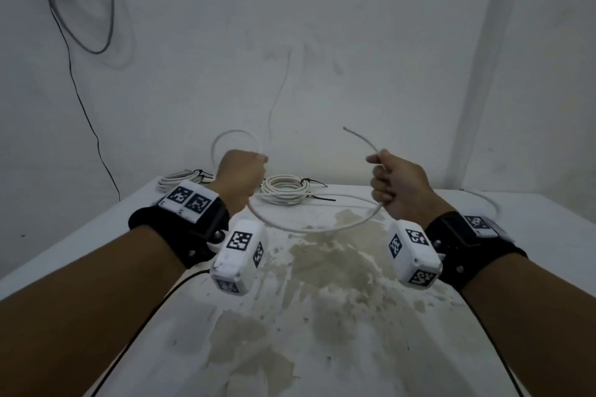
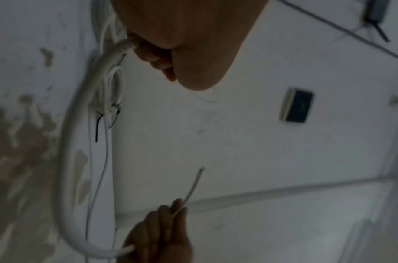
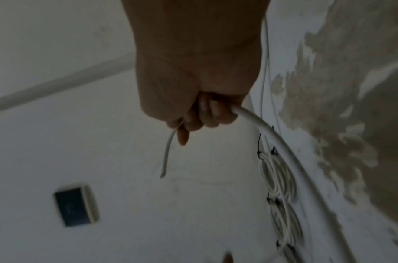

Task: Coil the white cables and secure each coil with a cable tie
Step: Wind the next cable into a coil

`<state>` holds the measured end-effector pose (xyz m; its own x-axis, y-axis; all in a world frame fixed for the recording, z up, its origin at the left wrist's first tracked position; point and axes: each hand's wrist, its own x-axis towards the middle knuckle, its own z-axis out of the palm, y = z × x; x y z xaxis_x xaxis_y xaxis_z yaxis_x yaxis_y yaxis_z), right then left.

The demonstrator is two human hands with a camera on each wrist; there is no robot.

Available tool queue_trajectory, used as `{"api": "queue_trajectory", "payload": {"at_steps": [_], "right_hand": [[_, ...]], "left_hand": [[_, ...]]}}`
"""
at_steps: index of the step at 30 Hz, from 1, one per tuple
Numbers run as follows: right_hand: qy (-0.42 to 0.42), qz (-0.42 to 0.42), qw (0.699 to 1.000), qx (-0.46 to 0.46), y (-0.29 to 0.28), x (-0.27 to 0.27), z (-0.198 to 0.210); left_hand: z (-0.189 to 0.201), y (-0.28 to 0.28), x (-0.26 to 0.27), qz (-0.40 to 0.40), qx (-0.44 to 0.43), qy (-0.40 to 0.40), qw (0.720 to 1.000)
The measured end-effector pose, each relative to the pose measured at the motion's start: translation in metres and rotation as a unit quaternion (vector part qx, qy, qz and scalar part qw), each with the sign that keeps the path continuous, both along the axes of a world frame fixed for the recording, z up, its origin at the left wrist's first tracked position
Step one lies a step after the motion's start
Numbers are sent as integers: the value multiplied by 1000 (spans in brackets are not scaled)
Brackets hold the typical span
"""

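Observation:
A loose white cable (image 1: 309, 229) hangs in a sagging arc between my two raised hands above the table. My left hand (image 1: 242, 180) grips it in a fist (image 2: 148, 49), and a small loop (image 1: 237, 138) rises behind the knuckles. My right hand (image 1: 393, 184) grips the other part (image 3: 204, 113), with the short free end (image 1: 361, 138) sticking up and left (image 3: 167, 156). Two finished white coils lie at the table's back: one (image 1: 287, 192) bound with a black cable tie (image 1: 314, 184), the other (image 1: 182, 179) further left.
The white table (image 1: 322, 316) has worn, peeling patches in its middle. Another stretch of white cable (image 1: 487, 203) lies at the back right. A dark cord (image 1: 80, 100) hangs on the wall at left. A black wall box (image 3: 75, 206) appears in the wrist views.

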<state>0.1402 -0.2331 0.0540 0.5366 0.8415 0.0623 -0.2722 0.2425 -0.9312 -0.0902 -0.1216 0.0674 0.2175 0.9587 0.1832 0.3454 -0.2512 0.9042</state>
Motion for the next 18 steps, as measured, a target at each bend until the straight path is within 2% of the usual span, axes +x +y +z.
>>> {"api": "queue_trajectory", "payload": {"at_steps": [1, 4, 6, 8, 10, 13, 16, 17, 18], "right_hand": [[4, 43, 998, 35, 3, -15, 6], [-24, 127, 986, 100, 12, -55, 27], [-109, 142, 980, 85, 20, -71, 36], [-227, 125, 965, 32, 28, -78, 37], [-330, 76, 940, -27, 34, -80, 35], [-467, 13, 878, -107, 44, -74, 29], [-560, -36, 813, -154, 53, -66, 19], [-573, -85, 799, -161, 58, -61, 16], [-555, -140, 805, -156, 62, -55, 13]], "left_hand": [[5, -3, 4, -20, 28, 0, 999], [18, -14, 10, -146, 118, 106, 976], [24, -20, 11, -210, 152, 169, 951], [25, -19, 12, -225, 179, 208, 935], [25, -16, 11, -208, 177, 179, 945], [19, -7, 8, -146, 183, 109, 966], [15, -1, 10, -108, 178, 59, 976], [13, 2, 12, -107, 161, 52, 980], [11, 5, 13, -108, 138, 39, 984]]}}
